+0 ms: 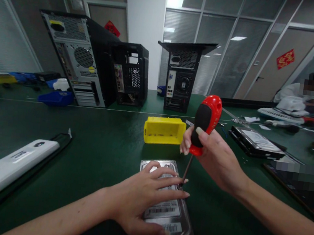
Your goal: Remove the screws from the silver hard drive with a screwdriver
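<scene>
A silver hard drive (163, 211) with white labels lies on the green table in front of me. My left hand (149, 189) rests across its top, fingers spread and two of them reaching its right edge. In my right hand (215, 156), closed around the handle, is a red and black screwdriver (207, 120). Its shaft points down, and the tip meets the right edge of the drive between my left fingertips. Whether it sits in a screw head I cannot tell. Just behind the drive stands a yellow bin (164, 131) with small dark pieces inside.
Black computer cases (181, 78) stand at the back. To the left is a white power strip (14, 168) with a dark cable; a blue tray (56, 97) sits behind it. More hard drives (255, 140) lie at right. Another person (302, 90) is at the far right.
</scene>
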The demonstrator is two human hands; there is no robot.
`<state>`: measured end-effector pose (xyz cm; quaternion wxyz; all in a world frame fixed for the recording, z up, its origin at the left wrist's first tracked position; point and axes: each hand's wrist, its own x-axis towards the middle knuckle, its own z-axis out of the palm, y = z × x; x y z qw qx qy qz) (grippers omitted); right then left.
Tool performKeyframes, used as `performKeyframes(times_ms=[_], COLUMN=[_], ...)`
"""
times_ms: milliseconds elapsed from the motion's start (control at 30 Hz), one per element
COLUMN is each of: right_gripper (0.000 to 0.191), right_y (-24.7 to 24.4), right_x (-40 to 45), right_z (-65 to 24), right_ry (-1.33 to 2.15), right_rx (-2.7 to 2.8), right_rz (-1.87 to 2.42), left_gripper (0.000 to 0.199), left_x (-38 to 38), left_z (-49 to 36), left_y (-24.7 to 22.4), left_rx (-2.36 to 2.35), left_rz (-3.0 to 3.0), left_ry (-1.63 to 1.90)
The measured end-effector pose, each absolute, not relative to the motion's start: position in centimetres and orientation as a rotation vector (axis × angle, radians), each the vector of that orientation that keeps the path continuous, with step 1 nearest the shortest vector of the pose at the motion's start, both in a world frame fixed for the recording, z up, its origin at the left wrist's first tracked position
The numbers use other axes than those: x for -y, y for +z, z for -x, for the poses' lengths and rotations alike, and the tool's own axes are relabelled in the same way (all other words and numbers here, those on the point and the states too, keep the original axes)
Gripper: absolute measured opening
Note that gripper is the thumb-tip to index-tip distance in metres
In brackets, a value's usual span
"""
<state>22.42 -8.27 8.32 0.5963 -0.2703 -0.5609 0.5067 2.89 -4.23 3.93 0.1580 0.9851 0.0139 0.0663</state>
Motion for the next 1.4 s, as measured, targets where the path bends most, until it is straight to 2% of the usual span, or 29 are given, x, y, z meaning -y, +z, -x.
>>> performKeyframes(times_ms=[300,467,733,967,1033,1100,1200,1267,1400], right_gripper=[0.026,0.018,0.021,0.016,0.015,0.018,0.023,0.026,0.029], right_y=[8.0,8.2,8.0,7.7,7.7,7.7,7.8,7.8,7.4], right_x=[8.5,8.4,8.2,8.3,8.4,8.7,9.7,10.6,12.6], right_z=[-22.3,-22.2,-22.2,-21.9,-21.9,-21.9,-22.0,-22.2,-22.7], right_ry=[1.197,1.196,1.236,1.203,1.158,1.110,1.016,0.960,0.872], right_rx=[1.285,1.247,1.130,1.190,1.226,1.233,1.236,1.286,1.342], right_rz=[0.610,0.581,0.587,0.636,0.672,0.698,0.740,0.770,0.815], left_gripper=[0.073,0.073,0.071,0.071,0.069,0.058,0.039,0.047,0.081], left_x=[4.2,4.3,4.4,4.7,4.8,4.9,5.3,5.7,6.4], left_z=[-2.9,-2.8,-2.8,-2.7,-2.7,-2.6,-2.6,-2.4,-2.0], left_y=[4.0,3.8,3.7,4.4,4.2,3.6,2.2,1.3,0.4], left_rx=[-0.051,-0.050,-0.069,-0.136,-0.156,-0.257,-0.712,-1.013,-1.173], left_rz=[-2.827,-2.827,-2.812,-2.765,-2.734,-2.664,-2.440,-2.200,-1.941], left_ry=[0.151,0.166,0.199,0.215,0.276,0.458,0.823,0.888,0.729])
